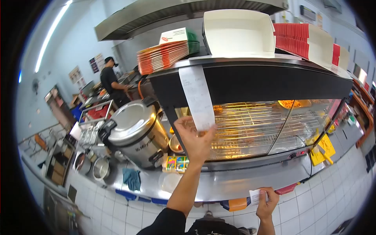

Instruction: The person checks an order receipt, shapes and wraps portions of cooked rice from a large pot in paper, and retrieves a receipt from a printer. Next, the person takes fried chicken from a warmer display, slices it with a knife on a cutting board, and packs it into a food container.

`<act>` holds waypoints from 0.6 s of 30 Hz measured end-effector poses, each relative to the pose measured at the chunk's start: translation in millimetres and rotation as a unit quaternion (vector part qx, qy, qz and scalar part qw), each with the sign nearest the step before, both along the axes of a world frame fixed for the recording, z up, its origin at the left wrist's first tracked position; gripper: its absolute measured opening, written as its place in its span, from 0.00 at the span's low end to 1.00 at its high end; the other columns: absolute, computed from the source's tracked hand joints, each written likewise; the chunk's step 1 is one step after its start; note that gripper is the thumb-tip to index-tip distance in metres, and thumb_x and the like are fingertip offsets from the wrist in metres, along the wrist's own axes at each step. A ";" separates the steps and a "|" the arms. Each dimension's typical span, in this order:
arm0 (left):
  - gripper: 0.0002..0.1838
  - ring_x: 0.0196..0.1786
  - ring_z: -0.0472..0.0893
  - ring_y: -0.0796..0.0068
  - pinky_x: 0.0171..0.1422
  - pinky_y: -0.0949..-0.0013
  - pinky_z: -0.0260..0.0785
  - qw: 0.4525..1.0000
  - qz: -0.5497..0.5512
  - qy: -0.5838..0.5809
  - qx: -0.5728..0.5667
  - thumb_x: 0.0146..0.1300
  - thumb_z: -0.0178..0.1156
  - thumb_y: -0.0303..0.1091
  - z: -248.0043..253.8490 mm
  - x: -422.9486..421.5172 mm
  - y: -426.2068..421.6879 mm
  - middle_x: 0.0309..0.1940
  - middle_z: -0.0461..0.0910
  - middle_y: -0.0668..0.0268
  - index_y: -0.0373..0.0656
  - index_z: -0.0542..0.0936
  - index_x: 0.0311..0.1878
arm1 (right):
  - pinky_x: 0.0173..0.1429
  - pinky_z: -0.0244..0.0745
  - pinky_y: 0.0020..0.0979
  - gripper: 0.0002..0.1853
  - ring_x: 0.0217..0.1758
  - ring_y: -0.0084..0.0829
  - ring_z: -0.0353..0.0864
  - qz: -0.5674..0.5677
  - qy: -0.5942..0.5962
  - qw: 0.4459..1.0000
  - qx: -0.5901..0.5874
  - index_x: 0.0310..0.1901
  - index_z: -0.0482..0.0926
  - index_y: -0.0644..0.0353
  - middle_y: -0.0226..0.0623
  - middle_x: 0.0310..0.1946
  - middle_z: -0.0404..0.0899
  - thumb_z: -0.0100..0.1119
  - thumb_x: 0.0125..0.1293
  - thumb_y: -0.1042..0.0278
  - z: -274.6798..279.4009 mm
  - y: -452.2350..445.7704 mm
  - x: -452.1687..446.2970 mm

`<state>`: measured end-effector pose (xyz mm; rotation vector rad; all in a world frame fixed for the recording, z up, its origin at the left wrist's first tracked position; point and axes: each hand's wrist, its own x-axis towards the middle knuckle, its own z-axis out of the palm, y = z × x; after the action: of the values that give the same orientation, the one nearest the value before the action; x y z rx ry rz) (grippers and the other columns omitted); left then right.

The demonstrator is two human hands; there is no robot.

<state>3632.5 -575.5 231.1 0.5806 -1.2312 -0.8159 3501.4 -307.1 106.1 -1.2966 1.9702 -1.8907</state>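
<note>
A long white printed receipt hangs from the top edge of the heated display cabinet. My left hand is at its lower end, thumb and fingers on either side of the paper, in front of the cabinet's glass. Lower right, over the counter's front edge, my right hand is closed on a small white paper slip. Wire racks and some orange-brown food show behind the glass.
Stacked cartons, a white open box and red cartons top the cabinet. Left are a large rice cooker, a blue cloth and metal bowls. A yellow board lies right. A person stands farther back.
</note>
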 end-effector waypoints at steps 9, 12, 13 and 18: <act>0.35 0.65 0.64 0.47 0.67 0.47 0.60 0.768 0.493 -0.300 -0.277 0.51 0.77 0.39 -3.9 -20.0 12.4 0.63 0.62 0.48 0.54 0.76 0.64 | 0.36 0.65 0.27 0.14 0.31 0.20 0.69 -0.068 -0.027 0.997 0.028 0.32 0.77 0.67 0.30 0.25 0.73 0.55 0.74 0.65 -11.4 175.3 -143.1; 0.31 0.66 0.64 0.47 0.70 0.46 0.55 0.749 0.509 -0.370 -0.206 0.57 0.70 0.47 9.9 -28.6 45.0 0.66 0.64 0.50 0.55 0.77 0.64 | 0.34 0.63 0.25 0.13 0.30 0.17 0.67 -0.089 -0.059 0.993 0.045 0.33 0.76 0.66 0.28 0.25 0.72 0.53 0.75 0.66 -12.8 225.4 -187.4; 0.30 0.67 0.64 0.47 0.71 0.46 0.54 0.733 0.525 -0.385 -0.198 0.58 0.68 0.48 8.5 -30.6 50.6 0.66 0.64 0.51 0.54 0.76 0.65 | 0.34 0.62 0.24 0.13 0.30 0.16 0.67 -0.097 -0.077 0.991 0.053 0.34 0.76 0.66 0.28 0.25 0.72 0.53 0.75 0.66 -13.0 241.0 -202.3; 0.29 0.66 0.67 0.48 0.70 0.47 0.57 0.734 0.566 -0.318 -0.198 0.62 0.64 0.40 12.7 -74.3 107.1 0.63 0.68 0.50 0.40 0.72 0.64 | 0.34 0.64 0.23 0.12 0.31 0.15 0.68 -0.102 -0.098 0.990 0.018 0.35 0.77 0.66 0.28 0.27 0.74 0.53 0.75 0.67 -19.4 291.7 -265.3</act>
<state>3558.3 -468.4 243.8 1.1196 -1.2856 0.7436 3236.1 -15.3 86.7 -0.8910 2.0900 -1.9731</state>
